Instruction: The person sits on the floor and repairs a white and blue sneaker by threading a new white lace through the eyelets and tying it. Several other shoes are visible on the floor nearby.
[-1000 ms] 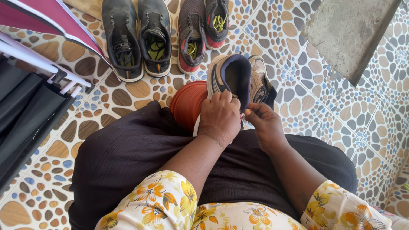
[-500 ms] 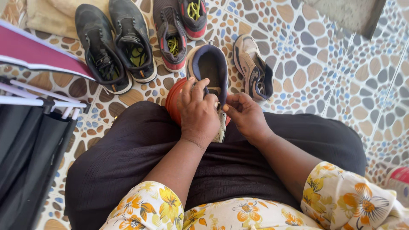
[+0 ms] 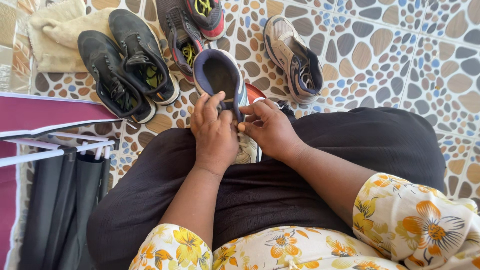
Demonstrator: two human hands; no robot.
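Observation:
A grey and beige sneaker with a dark blue lining (image 3: 220, 75) rests on my lap, heel pointing away from me. My left hand (image 3: 214, 132) grips its left side over the tongue. My right hand (image 3: 270, 127) pinches the shoe's right side near the laces. Both hands hide the front of the shoe. Beneath it, a bit of a red round object (image 3: 255, 92) shows. My lap is covered by black cloth (image 3: 350, 145).
The matching grey sneaker (image 3: 295, 57) lies on the pebble-pattern floor to the right. A black pair (image 3: 127, 70) and a grey-red pair (image 3: 192, 25) stand ahead. A beige mat (image 3: 55, 30) lies far left. A maroon-topped rack with white rods (image 3: 55, 140) stands at my left.
The view has shifted, so the shoes and floor now sit further right and lower. The sneaker has turned in my hands, its opening now facing up, and it hides more of the red object.

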